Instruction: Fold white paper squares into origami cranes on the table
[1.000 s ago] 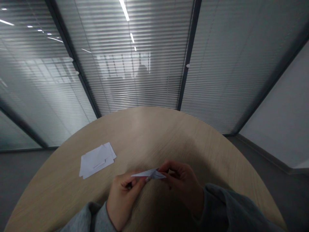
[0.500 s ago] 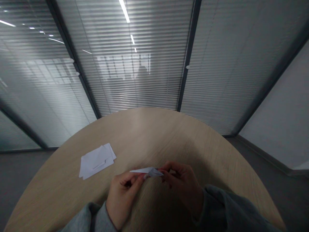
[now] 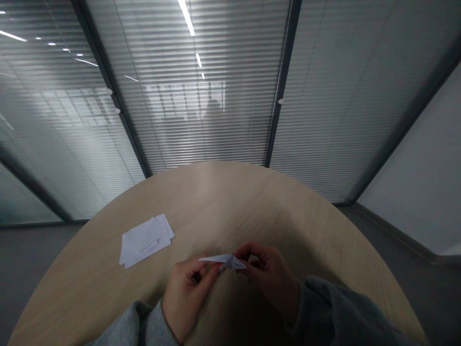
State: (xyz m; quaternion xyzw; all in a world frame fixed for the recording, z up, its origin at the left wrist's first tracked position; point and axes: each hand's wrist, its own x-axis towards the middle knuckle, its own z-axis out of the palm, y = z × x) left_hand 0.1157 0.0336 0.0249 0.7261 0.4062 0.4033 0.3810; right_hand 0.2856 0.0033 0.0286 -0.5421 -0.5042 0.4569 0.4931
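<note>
A small piece of folded white paper, with a long point to the left and a creased right end, is held just above the near part of the table. My left hand pinches its left and middle part between thumb and fingers. At the right end, my right hand grips the paper with thumb and forefinger. Its other fingers are curled under and partly in shadow. To the left of my hands lie several loose sheets of white paper, overlapping on the table.
The round wooden table curves away in front of me. Beyond its far edge stand glass panels with blinds and dark frames. A white wall rises at the right, with grey floor below.
The folded paper and my left hand have shifted slightly right and down in view. My right finger and thumb have moved a little on the paper's right end. The sheets lie as before.
</note>
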